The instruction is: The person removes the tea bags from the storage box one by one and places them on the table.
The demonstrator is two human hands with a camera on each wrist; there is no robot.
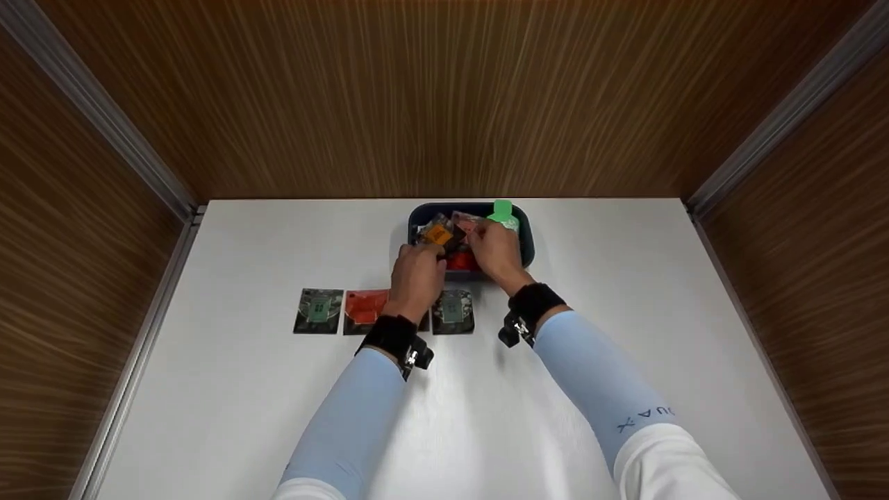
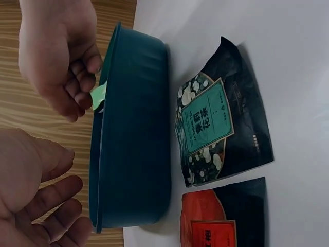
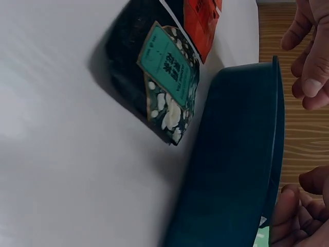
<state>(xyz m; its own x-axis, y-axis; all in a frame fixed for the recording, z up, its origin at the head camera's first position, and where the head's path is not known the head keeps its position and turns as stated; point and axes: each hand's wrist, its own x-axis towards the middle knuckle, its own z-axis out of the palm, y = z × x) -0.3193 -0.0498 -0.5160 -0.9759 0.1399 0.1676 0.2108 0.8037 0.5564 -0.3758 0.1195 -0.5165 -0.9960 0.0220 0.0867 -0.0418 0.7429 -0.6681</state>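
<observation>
A dark teal basket (image 1: 528,260) at the back of the table holds several packets and a green-capped container (image 1: 505,217). Over its left front rim hangs my left hand (image 1: 417,281), fingers loosely bent beside an orange-labelled packet (image 1: 438,234). The left wrist view shows nothing between this hand's thumb and fingers (image 2: 54,195). On the basket's right, my right hand (image 1: 496,248) has its fingertips at a pinkish-red packet (image 1: 465,221). Its fingers are loosely curled, and no held thing shows in the wrist views. A red packet (image 1: 462,261) lies lower in the basket.
Before the basket, a row of flat tea packets lies on the white table (image 1: 590,278): a green-labelled one (image 1: 318,311) at left, a red one (image 1: 364,309), and a jasmine tea packet (image 1: 453,312) at right. Wood-grain panels (image 1: 444,97) enclose the back and sides.
</observation>
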